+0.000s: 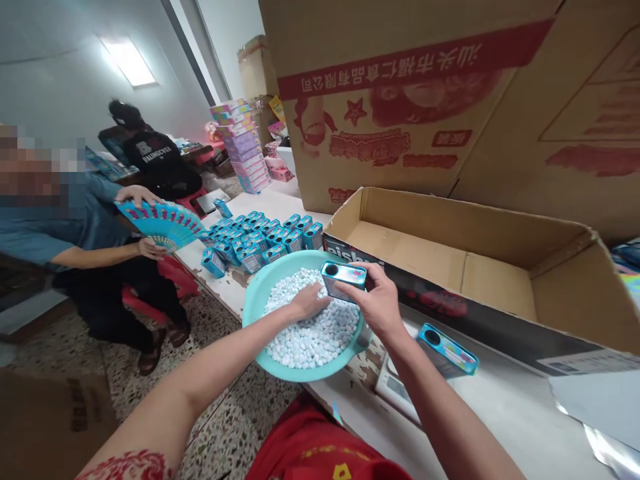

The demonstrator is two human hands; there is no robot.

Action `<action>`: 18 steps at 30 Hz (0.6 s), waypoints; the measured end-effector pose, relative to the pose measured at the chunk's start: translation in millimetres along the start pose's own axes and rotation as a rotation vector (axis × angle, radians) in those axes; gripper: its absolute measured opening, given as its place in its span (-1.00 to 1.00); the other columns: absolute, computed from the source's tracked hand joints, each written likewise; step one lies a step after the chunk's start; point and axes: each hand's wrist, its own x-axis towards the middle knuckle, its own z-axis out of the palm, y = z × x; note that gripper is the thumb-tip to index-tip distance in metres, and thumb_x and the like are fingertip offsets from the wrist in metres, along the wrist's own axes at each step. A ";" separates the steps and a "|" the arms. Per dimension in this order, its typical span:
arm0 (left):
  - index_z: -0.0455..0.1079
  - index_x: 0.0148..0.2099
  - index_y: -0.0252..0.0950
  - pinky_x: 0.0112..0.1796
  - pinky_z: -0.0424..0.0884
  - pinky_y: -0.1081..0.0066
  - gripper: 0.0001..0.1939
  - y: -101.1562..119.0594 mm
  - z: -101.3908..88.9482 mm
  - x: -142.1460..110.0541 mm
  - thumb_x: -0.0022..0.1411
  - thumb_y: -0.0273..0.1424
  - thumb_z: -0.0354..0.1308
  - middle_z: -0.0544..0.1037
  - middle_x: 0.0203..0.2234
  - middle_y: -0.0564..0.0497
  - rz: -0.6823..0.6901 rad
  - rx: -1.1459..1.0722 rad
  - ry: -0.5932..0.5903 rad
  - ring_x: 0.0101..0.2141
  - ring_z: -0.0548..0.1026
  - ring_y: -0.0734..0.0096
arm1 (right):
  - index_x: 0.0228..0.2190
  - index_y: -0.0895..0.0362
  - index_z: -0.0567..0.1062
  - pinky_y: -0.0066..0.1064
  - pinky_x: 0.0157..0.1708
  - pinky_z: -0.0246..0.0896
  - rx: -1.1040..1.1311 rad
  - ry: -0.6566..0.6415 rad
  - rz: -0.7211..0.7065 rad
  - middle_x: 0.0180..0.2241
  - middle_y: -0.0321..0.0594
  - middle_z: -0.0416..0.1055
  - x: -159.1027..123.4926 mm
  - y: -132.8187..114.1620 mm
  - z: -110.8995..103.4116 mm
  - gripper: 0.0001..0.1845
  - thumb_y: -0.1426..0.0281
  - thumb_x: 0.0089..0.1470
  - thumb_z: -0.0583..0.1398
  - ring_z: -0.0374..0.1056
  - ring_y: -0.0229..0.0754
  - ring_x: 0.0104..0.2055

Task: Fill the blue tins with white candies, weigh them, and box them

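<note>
My right hand (379, 298) grips a small blue box (344, 280) with a round dark hole in its top, holding it over the basin. My left hand (307, 302) reaches into the small white candy-like pellets (305, 343), close beside the box. Its fingertips are partly buried and partly behind the box, so their closure is unclear. The pellets fill much of a turquoise plastic basin (254, 293). Under my right forearm, another blue box (449, 350) stands near a white device with a small display, perhaps a scale (397, 390).
Several similar blue boxes (253, 257) crowd the table beyond the basin. A long open cardboard carton (450, 250) lies at right, before a large printed carton (400, 100). At left, a seated person holds a blue fan (163, 223); another person (155, 157) sits farther back.
</note>
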 end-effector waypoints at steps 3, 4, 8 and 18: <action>0.40 -0.48 -0.19 -0.28 0.34 0.38 -0.73 -1.1 -7.3 -14.6 -0.28 -0.30 0.40 0.50 -0.53 0.04 -0.021 -0.054 -0.076 -0.33 0.49 0.16 | -0.26 0.10 0.52 -0.27 -0.22 0.27 -0.008 -0.017 0.013 -0.28 -0.18 0.41 1.4 3.1 0.3 -0.53 0.11 -0.21 0.37 0.35 -0.07 -0.23; 0.40 -0.51 -0.20 -0.36 0.31 0.43 -0.75 -1.7 -11.7 -19.0 -0.28 -0.32 0.40 0.47 -0.59 0.06 -0.038 -0.078 -0.097 -0.41 0.46 0.22 | -0.27 0.10 0.53 -0.26 -0.21 0.27 -0.023 -0.020 0.008 -0.29 -0.19 0.42 1.2 4.1 0.4 -0.54 0.12 -0.21 0.38 0.35 -0.07 -0.24; 0.38 -0.56 -0.27 -0.59 0.11 0.53 -0.76 -1.2 -25.9 -29.0 -0.26 -0.34 0.39 0.37 -0.69 0.08 -0.154 -0.228 -0.122 -0.64 0.28 0.47 | -0.28 0.11 0.53 -0.26 -0.18 0.25 -0.054 -0.034 -0.014 -0.28 -0.20 0.42 -3.3 6.9 1.8 -0.56 0.14 -0.21 0.38 0.35 -0.08 -0.23; 0.24 -0.38 -0.29 -0.71 0.08 0.63 -0.60 69.7 -51.4 -23.0 -0.20 -0.22 0.32 0.35 -0.60 0.12 -0.255 -0.862 0.073 -0.69 0.27 0.64 | -0.33 0.09 0.51 -0.29 -0.23 0.23 -0.251 -0.111 -0.138 -0.34 -0.22 0.38 -12.8 14.2 23.6 -0.67 0.16 -0.10 0.35 0.32 -0.09 -0.27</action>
